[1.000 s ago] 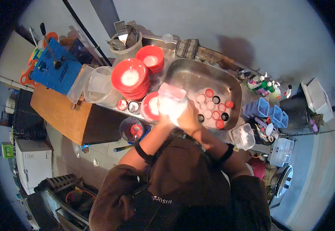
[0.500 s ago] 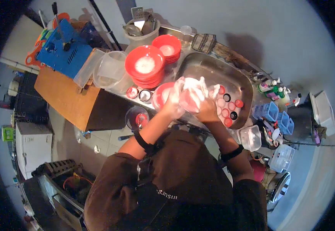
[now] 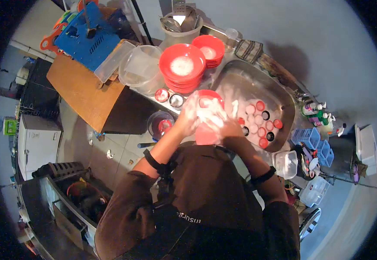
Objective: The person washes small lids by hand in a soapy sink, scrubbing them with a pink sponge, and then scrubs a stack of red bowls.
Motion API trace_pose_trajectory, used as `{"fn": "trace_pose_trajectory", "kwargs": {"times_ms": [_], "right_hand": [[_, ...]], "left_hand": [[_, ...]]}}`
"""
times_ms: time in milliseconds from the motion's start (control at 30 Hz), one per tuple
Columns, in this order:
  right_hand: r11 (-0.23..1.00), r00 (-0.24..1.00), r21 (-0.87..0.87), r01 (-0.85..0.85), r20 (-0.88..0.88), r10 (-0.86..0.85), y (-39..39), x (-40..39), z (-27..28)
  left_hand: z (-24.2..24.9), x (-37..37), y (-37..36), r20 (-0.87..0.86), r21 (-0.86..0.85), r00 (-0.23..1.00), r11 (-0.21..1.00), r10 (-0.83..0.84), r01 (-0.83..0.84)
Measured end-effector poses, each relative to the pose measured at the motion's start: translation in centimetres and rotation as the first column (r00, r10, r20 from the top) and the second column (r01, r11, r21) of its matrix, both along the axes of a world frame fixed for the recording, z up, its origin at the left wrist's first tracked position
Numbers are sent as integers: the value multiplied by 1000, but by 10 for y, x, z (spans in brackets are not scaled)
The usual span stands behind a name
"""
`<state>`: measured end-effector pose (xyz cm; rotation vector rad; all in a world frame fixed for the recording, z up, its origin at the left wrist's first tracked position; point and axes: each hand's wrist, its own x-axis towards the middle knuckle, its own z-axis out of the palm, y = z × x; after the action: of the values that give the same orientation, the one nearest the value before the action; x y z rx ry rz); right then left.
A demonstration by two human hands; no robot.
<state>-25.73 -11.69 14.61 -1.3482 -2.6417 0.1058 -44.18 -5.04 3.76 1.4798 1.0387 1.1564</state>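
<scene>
A soapy red plastic bowl [image 3: 208,136] is between my hands at the sink's near left edge, tilted toward my body. Wrapped on its left side, my left hand [image 3: 188,118] grips it, with suds on the fingers. My right hand [image 3: 231,129] is closed against the bowl from the right, its fingers in thick white foam [image 3: 210,116]. Whether a sponge is under those fingers is hidden. Just beyond my hands sits another red bowl [image 3: 210,94], partly covered. Farther back on the counter are a tall stack of red bowls [image 3: 182,67] and a smaller stack [image 3: 209,48], foam inside both.
The metal sink [image 3: 287,108] holds suds and several round red and black lids [image 3: 262,131]. Two foamy lids [image 3: 169,98] lie left of my hands. A clear tub [image 3: 140,65], soap bottles [image 3: 320,116] and blue baskets [image 3: 306,137] surround the work area.
The held bowl has tipped and come closer to my body, with the right hand moving down and left over it. The view has shifted, so the counter appears farther right.
</scene>
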Motion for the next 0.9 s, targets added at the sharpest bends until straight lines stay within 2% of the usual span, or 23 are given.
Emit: {"fn": "trace_pose_trajectory", "kwargs": {"times_ms": [33, 67, 100, 133, 167, 200, 267, 333, 367, 400, 433, 467, 500, 567, 600, 667, 700, 733, 767, 800, 833, 867, 900], "right_hand": [[999, 997, 12, -37, 69, 36, 0, 6, 3], [991, 998, 115, -67, 0, 68, 5, 12, -8], [991, 997, 112, -72, 0, 72, 8, 15, -8], [977, 998, 207, -43, -31, 50, 10, 16, -8], [954, 997, 299, -11, -65, 31, 13, 17, -8], [954, 997, 298, -17, -66, 39, 13, 20, -7], [952, 973, 268, 151, -208, -96, 12, 27, -7], [929, 913, 207, 308, -340, -227, 8, 36, -10], [933, 816, 142, 332, -539, -208, 7, 44, -17], [937, 676, 71, 341, -711, -192, 6, 50, -21], [940, 675, 69, 335, -714, -188, 3, 56, -23], [940, 680, 38, 338, -700, -216, -1, 62, -19], [939, 686, 7, 343, -685, -245, -4, 68, -14], [933, 696, -53, 357, -651, -303, -13, 74, -4], [933, 695, -53, 356, -652, -303, -18, 74, -1], [834, 415, -388, 391, -735, -537, -26, 74, 4], [834, 413, -389, 391, -735, -537, -29, 73, 7], [813, 312, -445, 376, -765, -563, -32, 72, 10], [791, 207, -499, 354, -783, -587, -34, 72, 11], [789, 205, -502, 354, -781, -590, -36, 74, 3], [822, 193, -410, 395, -838, -510, -38, 78, -12], [843, 186, -312, 438, -886, -425, -40, 84, -25], [840, 181, -313, 442, -886, -426, -45, 94, -35]], "left_hand": [[10, 0, -4, -1, -1, 1000, 1000, 10, -10], [58, 4, -9, 268, -399, 961, 916, 68, 47], [84, 7, -12, 473, -697, 852, 686, 224, 207], [54, 3, -8, 577, -634, 787, 728, 219, 262], [59, 0, -11, 575, -636, 787, 727, 224, 258], [70, -5, -15, 569, -580, 806, 775, 165, 250], [79, -18, -16, 582, -505, 806, 825, 109, 253], [69, -36, -16, 491, -526, 854, 839, 170, 136], [70, -48, -14, 432, -523, 884, 848, 179, 84], [58, -69, -10, -201, 39, 974, 994, 109, -103], [45, -81, -13, 9, -275, 973, 936, 231, -219], [23, -95, -7, 69, -391, 957, 890, 282, -234], [-52, -130, 9, -332, -98, 904, 943, 270, -318], [-65, -147, 10, -82, -298, 964, 917, 252, -265], [-63, -149, 13, -83, -297, 964, 917, 253, -266], [-58, -151, 21, -140, -559, 939, 757, 315, -337], [-61, -151, 26, -142, -559, 939, 757, 314, -338], [-65, -150, 30, -346, -203, 874, 882, 342, -425], [-75, -150, 37, -505, 180, 752, 904, 423, -387], [-102, -163, 49, -787, 319, 465, 913, 405, -255], [-108, -163, 53, -790, 317, 464, 914, 401, -251], [-110, -163, 57, -837, 297, 390, 917, 384, -266], [-109, -161, 60, -878, 280, 314, 918, 363, -280]]}}
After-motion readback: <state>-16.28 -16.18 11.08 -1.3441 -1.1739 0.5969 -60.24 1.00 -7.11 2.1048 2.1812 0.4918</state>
